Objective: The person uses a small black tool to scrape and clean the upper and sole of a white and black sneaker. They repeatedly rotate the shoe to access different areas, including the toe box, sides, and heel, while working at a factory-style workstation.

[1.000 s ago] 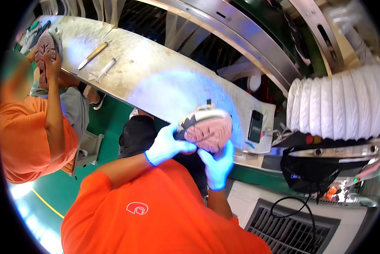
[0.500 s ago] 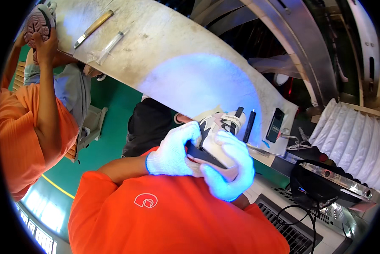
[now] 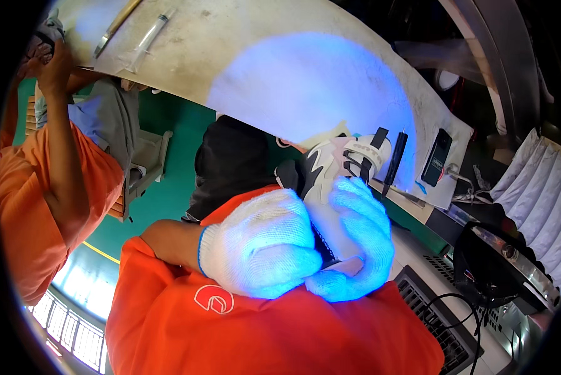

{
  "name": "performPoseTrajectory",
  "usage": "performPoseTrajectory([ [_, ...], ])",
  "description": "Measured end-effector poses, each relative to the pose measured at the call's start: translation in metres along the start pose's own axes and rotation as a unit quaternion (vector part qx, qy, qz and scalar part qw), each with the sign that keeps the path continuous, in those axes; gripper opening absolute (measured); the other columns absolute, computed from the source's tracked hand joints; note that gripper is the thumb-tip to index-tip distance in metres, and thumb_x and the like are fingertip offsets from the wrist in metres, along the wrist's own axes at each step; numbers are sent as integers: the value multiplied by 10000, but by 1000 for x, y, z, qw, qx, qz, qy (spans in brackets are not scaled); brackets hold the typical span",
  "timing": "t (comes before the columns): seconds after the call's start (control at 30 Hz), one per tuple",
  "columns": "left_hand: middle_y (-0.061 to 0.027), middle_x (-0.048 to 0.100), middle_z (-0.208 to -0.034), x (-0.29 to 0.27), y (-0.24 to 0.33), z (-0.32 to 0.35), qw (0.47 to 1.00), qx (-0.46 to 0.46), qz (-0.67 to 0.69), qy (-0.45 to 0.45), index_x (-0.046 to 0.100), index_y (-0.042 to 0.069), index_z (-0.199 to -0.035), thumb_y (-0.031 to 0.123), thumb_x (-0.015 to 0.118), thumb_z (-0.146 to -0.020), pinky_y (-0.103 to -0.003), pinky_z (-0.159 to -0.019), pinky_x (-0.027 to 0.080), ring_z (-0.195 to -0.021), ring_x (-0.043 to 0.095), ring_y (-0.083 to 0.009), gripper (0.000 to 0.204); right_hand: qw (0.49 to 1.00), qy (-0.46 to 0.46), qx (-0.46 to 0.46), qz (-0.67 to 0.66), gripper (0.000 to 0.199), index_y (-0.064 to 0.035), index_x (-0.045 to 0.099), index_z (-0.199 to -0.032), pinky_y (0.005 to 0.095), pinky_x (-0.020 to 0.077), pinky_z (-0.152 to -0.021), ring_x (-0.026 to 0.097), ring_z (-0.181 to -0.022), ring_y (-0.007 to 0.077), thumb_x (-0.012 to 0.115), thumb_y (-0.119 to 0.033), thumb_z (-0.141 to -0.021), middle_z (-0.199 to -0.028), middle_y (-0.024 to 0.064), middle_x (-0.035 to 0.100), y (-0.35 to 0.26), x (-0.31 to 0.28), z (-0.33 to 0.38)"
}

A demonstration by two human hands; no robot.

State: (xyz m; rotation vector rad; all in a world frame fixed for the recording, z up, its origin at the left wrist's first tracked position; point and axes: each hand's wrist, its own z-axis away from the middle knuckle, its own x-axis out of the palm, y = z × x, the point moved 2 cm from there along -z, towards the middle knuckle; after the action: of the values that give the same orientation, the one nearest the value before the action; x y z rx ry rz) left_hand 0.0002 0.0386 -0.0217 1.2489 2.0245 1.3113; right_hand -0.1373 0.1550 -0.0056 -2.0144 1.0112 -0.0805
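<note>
Both my hands wear white knitted gloves lit blue. Between them, close to my chest, is a grey, white and black sneaker [image 3: 321, 165] with a strap and a black tab at its far end. My right hand [image 3: 358, 240] is wrapped round the sneaker's right side. On the left, my left hand [image 3: 265, 244] is closed against the near end, its curled fingers by the dark edge of the sole. Gloves hide much of the sneaker's near half. Just beyond it, a black pen-like tool [image 3: 395, 162] lies at the table's edge.
The pale worktable [image 3: 280, 87] carries a black phone [image 3: 437, 156], a wooden-handled knife [image 3: 115, 28] and a clear syringe-like tube [image 3: 148, 40]. A co-worker in orange [image 3: 62, 194] sits at left, holding a shoe. A black mesh bag [image 3: 483, 265] and white ribbed hose [image 3: 536, 187] are at right.
My left hand has shifted toward the sneaker's near end, its fingers now curled in. The sneaker is turned a little, and the whole view has shifted.
</note>
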Motion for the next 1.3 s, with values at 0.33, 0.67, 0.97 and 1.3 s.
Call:
performPoseTrajectory([
  [0.33, -33, 598, -833, 44, 0, -71, 960, 170, -151, -165, 714, 158, -982, 234, 833, -826, -372, -604, 538, -707, 641, -238, 210, 998, 6, 48, -29, 734, 61, 711, -1305, 617, 558, -1108, 773, -1200, 460, 959, -412, -800, -1243, 293, 784, 5, -48, 36],
  [0.67, -18, 618, -847, 58, -11, -62, 958, -6, -37, -286, 665, 199, -883, 343, 1020, -767, -396, -593, 496, -715, 662, -294, 401, 997, 31, 70, -30, 664, 47, 702, -1303, 626, 537, -1134, 759, -1218, 450, 923, -354, -822, -1247, 268, 781, 3, -62, 48],
  [0.97, -133, 648, -981, 54, -16, -54, 955, -68, -57, -284, 644, 94, -981, 319, 994, -681, -473, -749, 560, -859, 685, -381, 513, 995, 23, 89, -30, 602, 34, 694, -1301, 634, 518, -1157, 747, -1235, 441, 892, -301, -841, -1252, 245, 778, -5, -68, 62],
  [1.3, -70, 657, -851, 56, -26, -49, 956, -17, -77, -284, 702, 109, -932, 361, 1034, -659, -409, -653, 544, -724, 673, -302, 499, 993, 16, 110, -31, 504, 18, 700, -1303, 634, 490, -1189, 722, -1284, 431, 842, -170, -857, -1285, 209, 777, -20, -75, 61],
])
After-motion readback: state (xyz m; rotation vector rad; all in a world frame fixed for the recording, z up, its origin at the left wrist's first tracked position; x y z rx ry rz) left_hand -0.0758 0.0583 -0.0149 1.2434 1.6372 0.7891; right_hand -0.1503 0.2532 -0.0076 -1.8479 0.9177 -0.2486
